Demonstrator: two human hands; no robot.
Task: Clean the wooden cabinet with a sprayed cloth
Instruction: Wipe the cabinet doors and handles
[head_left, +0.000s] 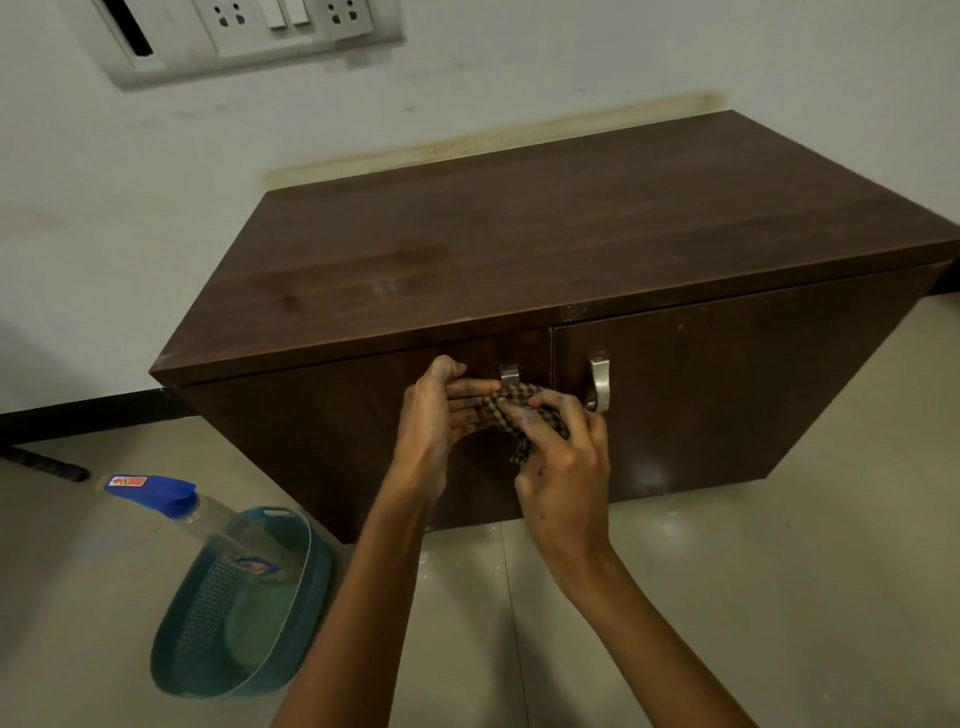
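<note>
A low dark wooden cabinet (519, 244) with two doors stands against the white wall. A brown checked cloth (511, 410) is wrapped around the left door's metal handle (509, 374), whose top shows above it. My right hand (563, 467) grips the cloth from the front. My left hand (441, 410) holds the cloth's left side, fingers pointing right against the door. The right door's handle (599, 384) is bare, just right of my right hand.
A spray bottle (208, 514) with a blue head leans in a teal plastic basket (171, 670) on the tiled floor, left of my arms. A switch and socket panel (234, 31) is on the wall above. A dark rod (47, 465) lies at the far left.
</note>
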